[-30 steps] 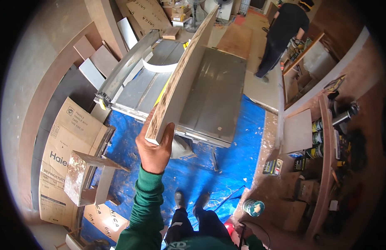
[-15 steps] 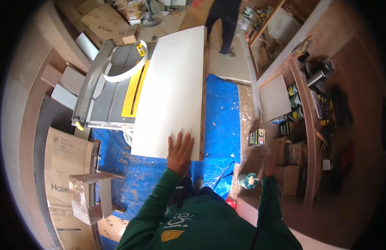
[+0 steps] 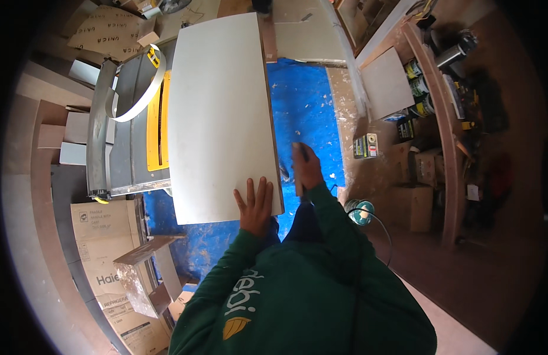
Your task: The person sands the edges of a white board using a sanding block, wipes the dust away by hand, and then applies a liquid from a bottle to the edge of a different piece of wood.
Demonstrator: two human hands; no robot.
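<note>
A large white panel lies across the table saw, its near end overhanging towards me. My left hand rests flat on the panel's near right corner, fingers spread. Just off the panel's right edge, my right hand is closed around a slim brownish thing, mostly hidden by the fingers, so its kind is unclear. A thin dark cord loops beside my right arm.
A blue tarp covers the floor. On the left stand an open wooden box frame and flattened cardboard. A curved white strip sits on the saw. At right are a round green can, a small box and cluttered shelving.
My right hand has come from beside the can at right to the panel's right edge. My left hand stays on the panel. The view has shifted, and the person at the back is mostly out of it.
</note>
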